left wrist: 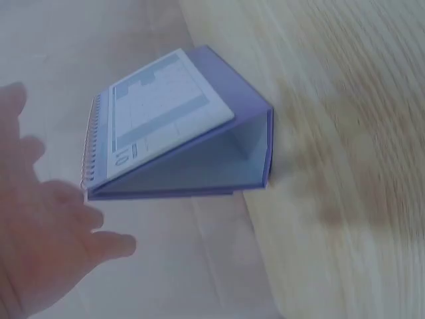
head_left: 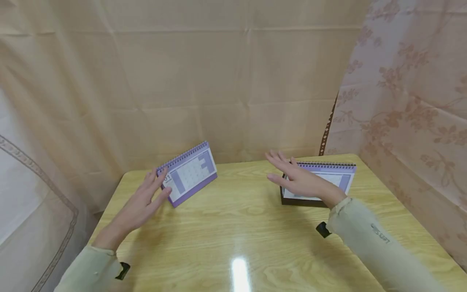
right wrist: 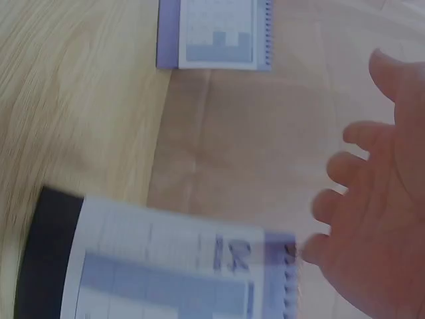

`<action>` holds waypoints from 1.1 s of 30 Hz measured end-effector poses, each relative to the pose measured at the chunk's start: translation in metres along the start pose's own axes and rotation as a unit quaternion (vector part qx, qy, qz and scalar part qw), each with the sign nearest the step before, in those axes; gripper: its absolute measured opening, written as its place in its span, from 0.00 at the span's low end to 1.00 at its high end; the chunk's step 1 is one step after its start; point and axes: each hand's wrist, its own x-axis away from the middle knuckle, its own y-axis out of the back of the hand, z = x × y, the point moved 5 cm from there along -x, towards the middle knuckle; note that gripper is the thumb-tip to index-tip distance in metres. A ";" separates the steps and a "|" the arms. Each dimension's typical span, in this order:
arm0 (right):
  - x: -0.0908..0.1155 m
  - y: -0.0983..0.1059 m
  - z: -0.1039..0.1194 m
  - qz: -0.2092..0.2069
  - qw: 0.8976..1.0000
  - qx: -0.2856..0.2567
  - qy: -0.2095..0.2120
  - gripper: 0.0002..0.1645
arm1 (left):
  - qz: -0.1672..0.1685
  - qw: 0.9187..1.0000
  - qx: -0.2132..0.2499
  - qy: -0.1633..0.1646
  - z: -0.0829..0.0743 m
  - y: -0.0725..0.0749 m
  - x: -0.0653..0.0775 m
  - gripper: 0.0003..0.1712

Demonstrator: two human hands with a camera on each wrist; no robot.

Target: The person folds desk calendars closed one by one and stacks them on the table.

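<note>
Two spiral-bound desk calendars stand on the wooden table. The purple-based calendar [head_left: 191, 174] is at the back left, turned at an angle, its page marked 01; the left wrist view shows its hollow tent shape [left wrist: 199, 126]. My left hand [head_left: 140, 207] is beside its left end with fingers straight, overlapping the page in the head view. At the right, a black-based calendar [head_left: 337, 178] shows a page marked 04 in the right wrist view [right wrist: 166, 266]. My right hand [head_left: 299, 178] hovers before it with fingers extended, hiding part of its page. Nothing is held in either hand.
The wooden table [head_left: 219, 227] has its back edge against a beige curtain [head_left: 233, 81]. A pink floral cloth [head_left: 412, 101] hangs along the right side, and a pale cloth [head_left: 33, 194] hangs at the left. Black straps [head_left: 323, 230] sit at both wrists.
</note>
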 end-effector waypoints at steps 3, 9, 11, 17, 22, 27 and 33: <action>-0.013 -0.003 0.008 -0.023 1.000 0.020 0.003 0.43 | -0.028 0.999 0.027 0.018 -0.001 0.001 -0.005 0.41; -0.039 -0.014 0.017 -0.032 0.999 0.001 0.008 0.44 | -0.077 0.986 0.126 0.074 0.010 0.004 -0.012 0.45; -0.050 -0.018 0.019 -0.027 0.999 -0.025 0.004 0.44 | -0.080 0.975 0.177 0.108 0.013 0.004 -0.015 0.46; -0.087 -0.038 0.031 0.007 0.991 -0.130 -0.022 0.46 | -0.067 0.928 0.327 0.168 0.019 -0.006 -0.022 0.50; -0.121 -0.054 0.031 -0.003 0.981 -0.182 -0.068 0.51 | -0.051 0.922 0.337 0.181 0.023 -0.014 -0.026 0.49; -0.161 -0.077 0.029 -0.026 0.966 -0.237 -0.103 0.52 | -0.028 0.918 0.342 0.200 0.024 -0.020 -0.030 0.50; -0.199 -0.091 0.031 -0.081 0.934 -0.324 -0.126 0.52 | 0.014 0.916 0.332 0.223 0.020 -0.027 -0.031 0.52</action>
